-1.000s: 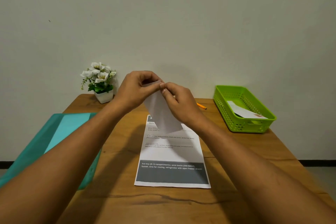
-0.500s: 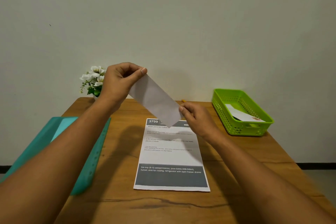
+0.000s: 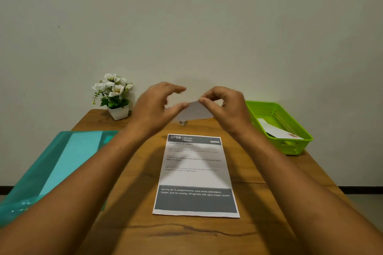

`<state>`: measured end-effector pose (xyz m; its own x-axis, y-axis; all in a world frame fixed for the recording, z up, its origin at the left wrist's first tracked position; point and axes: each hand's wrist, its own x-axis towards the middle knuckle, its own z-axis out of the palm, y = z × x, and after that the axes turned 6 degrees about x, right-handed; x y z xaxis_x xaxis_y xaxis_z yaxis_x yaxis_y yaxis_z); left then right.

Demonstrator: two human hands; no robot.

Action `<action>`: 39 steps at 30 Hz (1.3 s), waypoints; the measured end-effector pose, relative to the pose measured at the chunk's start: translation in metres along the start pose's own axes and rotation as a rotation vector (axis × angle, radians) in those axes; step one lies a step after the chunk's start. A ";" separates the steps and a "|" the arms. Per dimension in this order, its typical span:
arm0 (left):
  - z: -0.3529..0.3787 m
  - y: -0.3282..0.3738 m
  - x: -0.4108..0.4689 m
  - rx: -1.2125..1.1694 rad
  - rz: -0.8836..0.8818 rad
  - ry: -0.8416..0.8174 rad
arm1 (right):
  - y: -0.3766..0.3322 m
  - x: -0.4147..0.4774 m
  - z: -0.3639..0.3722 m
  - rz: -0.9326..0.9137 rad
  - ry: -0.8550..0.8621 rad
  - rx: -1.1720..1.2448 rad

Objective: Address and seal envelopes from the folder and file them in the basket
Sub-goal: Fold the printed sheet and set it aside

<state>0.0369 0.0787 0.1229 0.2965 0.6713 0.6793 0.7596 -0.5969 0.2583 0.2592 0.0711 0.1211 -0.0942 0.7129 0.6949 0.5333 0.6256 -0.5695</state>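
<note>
A small white envelope [image 3: 193,112] hangs in the air above the far end of the wooden table [image 3: 132,219]. My right hand [image 3: 224,109] pinches its upper right corner between thumb and fingers. My left hand [image 3: 157,107] is blurred, with thumb and fingers spread apart; the thumb tip lies at the envelope's left end. The teal folder [image 3: 62,163] lies on the table's left side. At the right stands the green basket [image 3: 298,130] with one white envelope [image 3: 278,133] inside.
A printed sheet headed 3799 [image 3: 195,174] lies flat in the middle of the table under my arms. A white pot of white flowers [image 3: 116,97] stands at the back left against the wall. A small dark object [image 3: 183,122] sits just beyond the sheet.
The envelope went from stretched diagonally between both hands to bunched near my right hand. My left hand let go of its end, dropped lower and moved right with fingers spread.
</note>
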 end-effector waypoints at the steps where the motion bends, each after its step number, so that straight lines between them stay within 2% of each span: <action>1: 0.001 0.006 0.003 -0.023 0.033 -0.028 | -0.005 0.000 0.004 -0.024 -0.015 0.000; 3: 0.003 0.013 0.006 -0.076 0.037 -0.057 | -0.011 0.000 0.010 -0.036 -0.038 0.019; 6: 0.007 0.008 0.004 -0.194 -0.046 -0.056 | -0.010 -0.003 0.014 -0.024 -0.038 0.051; 11: 0.010 -0.002 -0.004 -0.546 -0.280 -0.035 | 0.003 -0.002 0.012 0.208 0.129 0.392; 15: 0.013 -0.003 -0.007 -0.704 -0.382 0.008 | 0.008 -0.007 0.018 0.251 0.041 0.525; 17: 0.016 -0.004 -0.008 -0.724 -0.391 -0.010 | 0.008 -0.008 0.020 0.261 0.044 0.491; 21: 0.014 -0.003 -0.007 -0.501 -0.261 -0.007 | 0.006 -0.007 0.024 0.214 -0.022 0.341; 26: 0.005 0.004 0.004 -0.523 -0.168 -0.065 | -0.003 -0.010 0.032 0.089 -0.122 0.214; 34: 0.008 -0.009 0.000 -0.687 -0.263 0.013 | 0.018 -0.023 0.030 0.162 -0.193 0.172; 39: 0.006 -0.019 -0.001 -0.767 -0.340 0.081 | 0.053 -0.043 0.026 0.273 -0.254 0.191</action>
<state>0.0255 0.0924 0.1134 0.0579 0.8526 0.5194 0.1875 -0.5203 0.8331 0.2697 0.0812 0.0497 -0.1877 0.9014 0.3902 0.4045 0.4329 -0.8056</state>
